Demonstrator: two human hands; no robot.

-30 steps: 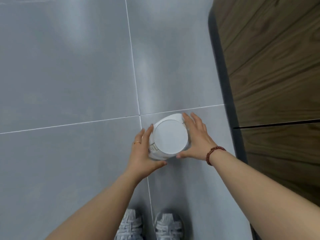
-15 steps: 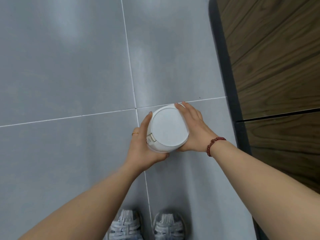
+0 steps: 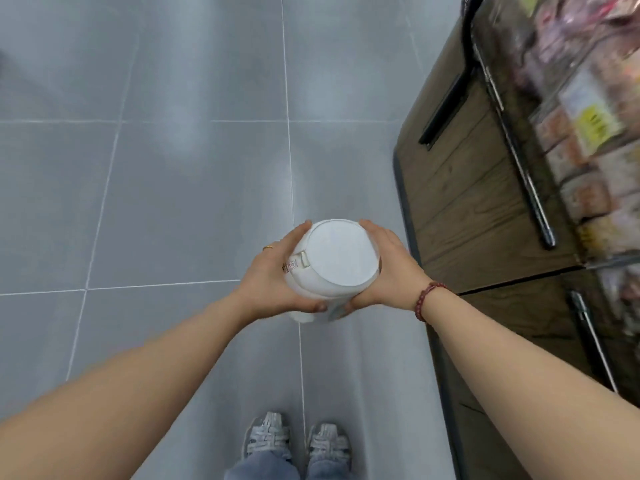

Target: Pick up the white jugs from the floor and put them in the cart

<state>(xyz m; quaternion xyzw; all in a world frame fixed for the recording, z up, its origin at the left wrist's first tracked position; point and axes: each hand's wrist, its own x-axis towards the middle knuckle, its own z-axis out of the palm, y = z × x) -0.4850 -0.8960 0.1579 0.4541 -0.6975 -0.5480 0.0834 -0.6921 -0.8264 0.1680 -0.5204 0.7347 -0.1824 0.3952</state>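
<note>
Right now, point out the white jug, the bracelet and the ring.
white jug (image 3: 341, 254), head view, flat round top.
bracelet (image 3: 420, 304), head view, beads on the right wrist.
ring (image 3: 267, 247), head view, gold band on a left finger.

Red stamp (image 3: 292, 265) on white jug (image 3: 341, 258) (tiny) and yellow shelf tag (image 3: 594, 121): both unreadable.

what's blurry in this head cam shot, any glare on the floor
Head view: the shelf goods at right are smeared by motion blur; the white jug, the left hand and the right hand look fairly sharp; soft pale glare streaks the grey floor.
</note>
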